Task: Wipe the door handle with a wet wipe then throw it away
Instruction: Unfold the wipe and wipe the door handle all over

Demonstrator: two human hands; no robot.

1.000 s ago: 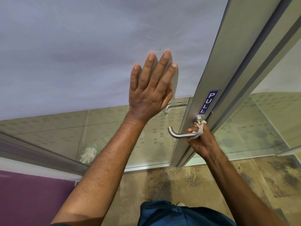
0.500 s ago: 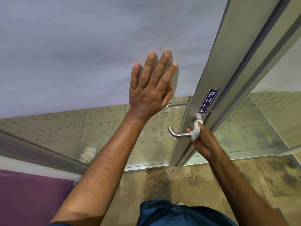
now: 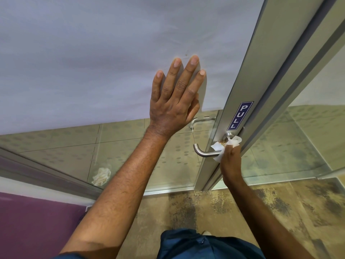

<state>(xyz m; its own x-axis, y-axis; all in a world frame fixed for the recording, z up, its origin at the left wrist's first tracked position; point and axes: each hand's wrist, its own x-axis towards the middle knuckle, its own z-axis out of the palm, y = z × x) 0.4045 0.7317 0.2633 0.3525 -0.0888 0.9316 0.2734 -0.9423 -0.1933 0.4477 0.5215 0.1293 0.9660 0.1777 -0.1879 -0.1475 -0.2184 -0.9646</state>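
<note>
A steel lever door handle point(image 3: 202, 152) sticks out from the metal door stile point(image 3: 240, 86), just under a blue PULL label point(image 3: 240, 115). My right hand point(image 3: 230, 161) grips a white wet wipe point(image 3: 220, 147) wrapped around the handle's inner end, close to its round base. The wipe's loose corners stick out above and left of my fingers. My left hand point(image 3: 175, 101) lies flat, fingers spread, against the frosted glass panel point(image 3: 93, 53) left of the handle.
A crumpled white cloth point(image 3: 101, 176) shows behind the clear lower glass at the left. A second handle point(image 3: 197, 122) is visible through the glass. Purple wall point(image 3: 33, 221) at lower left, mottled beige carpet point(image 3: 280, 212) underfoot, glass partition at right.
My right hand has kept the wipe at the handle's base and shifted it slightly, so more of the wipe now fans out above the lever. The left hand has stayed pressed on the glass.
</note>
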